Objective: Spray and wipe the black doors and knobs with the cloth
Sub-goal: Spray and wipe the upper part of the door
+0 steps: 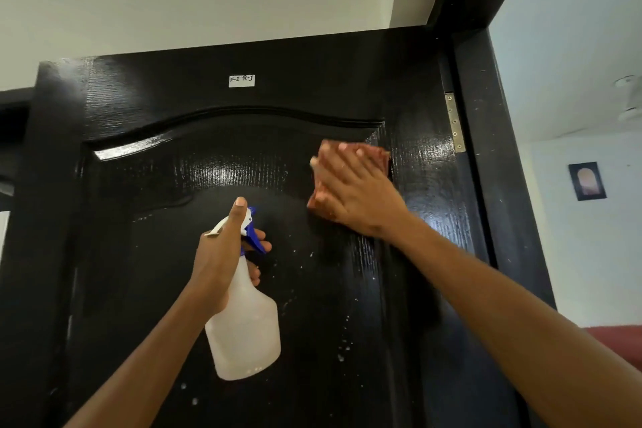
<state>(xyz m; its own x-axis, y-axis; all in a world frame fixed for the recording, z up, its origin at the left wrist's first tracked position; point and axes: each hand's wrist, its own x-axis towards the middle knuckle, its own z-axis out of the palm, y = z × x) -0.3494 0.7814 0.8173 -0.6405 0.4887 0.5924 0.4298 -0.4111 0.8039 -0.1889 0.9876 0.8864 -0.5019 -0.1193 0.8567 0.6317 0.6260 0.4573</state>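
Right hand presses the reddish cloth flat against the black door, fingers straight, at the raised panel's upper right corner. Left hand grips the spray bottle by the neck, fingers curled round the blue trigger. Droplets spot the door's lower panel. White label up top.

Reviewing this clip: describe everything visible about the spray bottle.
The spray bottle is translucent white plastic with a white spray head, a blue trigger and a blue nozzle tip. It is held off the door, roughly upright and tilted slightly, with the nozzle facing the black door. The left hand grips its neck, thumb raised beside the head and fingers curled round near the trigger. No liquid level can be made out. Nothing else touches it.
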